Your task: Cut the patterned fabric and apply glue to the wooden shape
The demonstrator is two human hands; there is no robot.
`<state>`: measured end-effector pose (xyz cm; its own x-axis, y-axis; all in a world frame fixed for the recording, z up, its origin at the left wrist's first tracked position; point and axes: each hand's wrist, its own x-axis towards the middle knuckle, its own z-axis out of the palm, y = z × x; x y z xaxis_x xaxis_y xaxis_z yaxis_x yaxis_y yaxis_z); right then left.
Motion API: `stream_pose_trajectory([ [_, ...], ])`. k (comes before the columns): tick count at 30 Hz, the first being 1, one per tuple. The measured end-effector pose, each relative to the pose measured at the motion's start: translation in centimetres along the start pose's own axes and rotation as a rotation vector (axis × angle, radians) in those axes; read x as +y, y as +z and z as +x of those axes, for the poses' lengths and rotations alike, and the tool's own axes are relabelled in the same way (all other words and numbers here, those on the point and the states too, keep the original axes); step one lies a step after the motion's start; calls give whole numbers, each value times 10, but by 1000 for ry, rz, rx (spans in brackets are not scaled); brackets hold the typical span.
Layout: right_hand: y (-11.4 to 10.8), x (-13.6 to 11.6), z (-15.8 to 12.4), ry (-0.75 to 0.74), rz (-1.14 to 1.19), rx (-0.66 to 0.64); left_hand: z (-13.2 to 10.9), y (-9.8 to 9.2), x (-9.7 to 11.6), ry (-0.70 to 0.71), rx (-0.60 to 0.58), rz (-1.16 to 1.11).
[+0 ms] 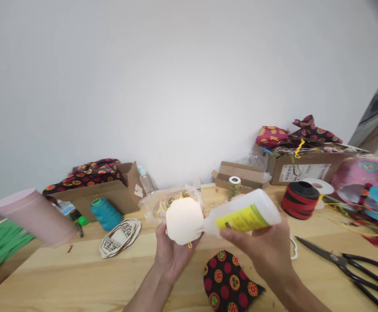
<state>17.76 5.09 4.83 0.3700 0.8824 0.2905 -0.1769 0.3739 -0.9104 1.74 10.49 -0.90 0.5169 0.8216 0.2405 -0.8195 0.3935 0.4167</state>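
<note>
In my left hand (172, 252) is a pale, flat plaque with a scalloped edge (185, 221), its blank face turned toward me. A bit of yellow cord shows under its lower edge. My right hand (266, 247) grips a white glue bottle (245, 212) with a yellow-green label. The bottle is tipped sideways, its nozzle at the plaque's right edge; whether they touch I cannot tell. Below the bottle, a black patterned fabric piece (229, 281) lies on the wooden table (88, 281). Behind the plaque sits a clear plastic bag (154, 203) with gold-coloured pieces.
Cut-out wooden plaques (120, 238), a teal thread cone (105, 213) and a pink cylinder (36, 216) are on the left. To the right lie black scissors (341, 260), a red-and-black spool (300, 200) and a full cardboard box (305, 167). Another thread spool (234, 187) stands behind the bottle.
</note>
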Motion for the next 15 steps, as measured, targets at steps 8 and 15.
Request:
stream_pose_trajectory([
  [8,16,16,-22,-46,83,-71,0,-1,-4,53,164,44],
  [15,15,19,-19,-171,-49,-90,1,3,-7,88,243,50],
])
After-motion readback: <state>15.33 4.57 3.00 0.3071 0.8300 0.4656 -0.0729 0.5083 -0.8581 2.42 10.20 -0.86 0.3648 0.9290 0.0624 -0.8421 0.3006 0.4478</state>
